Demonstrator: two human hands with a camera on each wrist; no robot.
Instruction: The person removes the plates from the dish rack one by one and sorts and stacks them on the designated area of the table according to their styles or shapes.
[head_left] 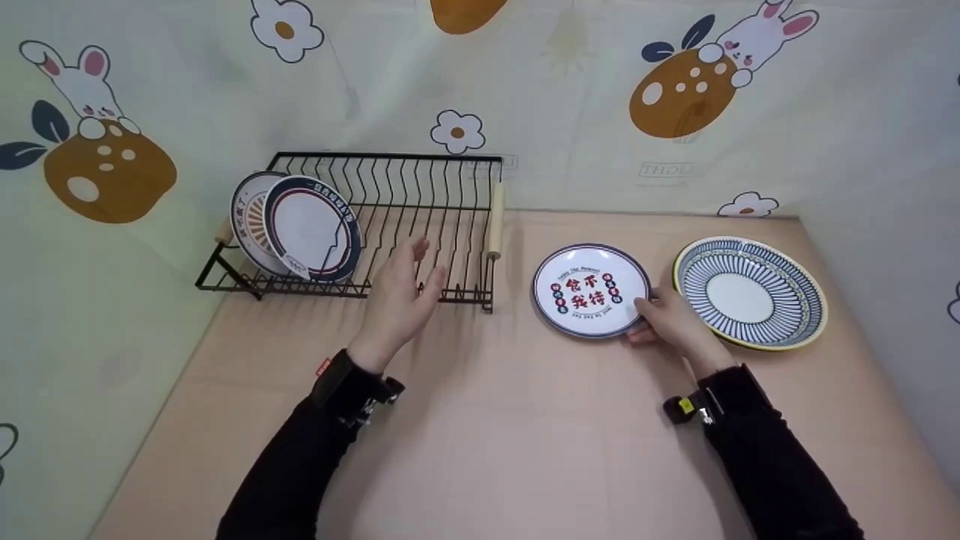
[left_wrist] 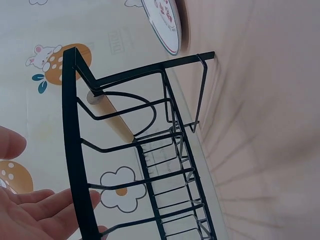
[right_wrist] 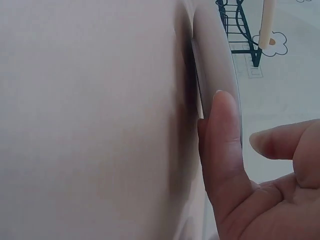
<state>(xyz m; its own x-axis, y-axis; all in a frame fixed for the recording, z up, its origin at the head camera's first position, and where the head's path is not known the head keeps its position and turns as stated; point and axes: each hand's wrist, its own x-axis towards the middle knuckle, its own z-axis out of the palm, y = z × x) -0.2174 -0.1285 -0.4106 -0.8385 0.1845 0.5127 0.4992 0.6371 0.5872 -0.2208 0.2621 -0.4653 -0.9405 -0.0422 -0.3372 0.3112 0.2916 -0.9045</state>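
My right hand (head_left: 679, 322) pinches the right edge of a small white plate (head_left: 592, 291) with a blue rim and red lettering. The thumb lies on top and the fingers go underneath, as its underside (right_wrist: 215, 60) shows in the right wrist view, tilted just over the table. My left hand (head_left: 396, 304) is held open in front of the black wire dish rack (head_left: 390, 156), holding nothing. In the left wrist view its fingers (left_wrist: 55, 207) appear behind the rack's front rail. A navy-rimmed plate (head_left: 307, 225) and a patterned plate (head_left: 246, 217) stand upright at the rack's left end.
To the right of my right hand lies a large striped dish (head_left: 795, 307) with a yellow rim. The rack has a wooden handle (head_left: 496, 221) on its right side. Behind the table (head_left: 510, 435) rises a printed cloth wall (head_left: 555, 150).
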